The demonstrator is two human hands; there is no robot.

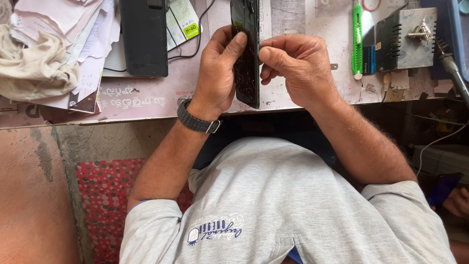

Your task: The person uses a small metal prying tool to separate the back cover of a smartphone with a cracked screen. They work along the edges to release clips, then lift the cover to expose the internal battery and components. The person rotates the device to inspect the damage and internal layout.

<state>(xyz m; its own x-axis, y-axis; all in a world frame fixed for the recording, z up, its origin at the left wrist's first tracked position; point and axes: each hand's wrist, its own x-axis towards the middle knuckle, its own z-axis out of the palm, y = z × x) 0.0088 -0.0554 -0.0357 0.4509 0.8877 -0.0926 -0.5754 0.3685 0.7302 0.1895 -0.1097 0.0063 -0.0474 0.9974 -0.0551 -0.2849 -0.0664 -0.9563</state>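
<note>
Both hands hold a black smartphone (246, 54) with a cracked screen upright over the near edge of the worktop (146, 98). The left hand (217, 73) has its fingers clamped on the phone's left edge; the right hand (298, 68) pinches its right edge. A green utility knife (358, 39) lies far right, a dark device (144, 36) far left.

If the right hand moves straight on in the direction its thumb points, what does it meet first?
The right hand points toward the phone; its thumb tip already seems to touch the cracked screen's edge, so the phone comes first.
</note>
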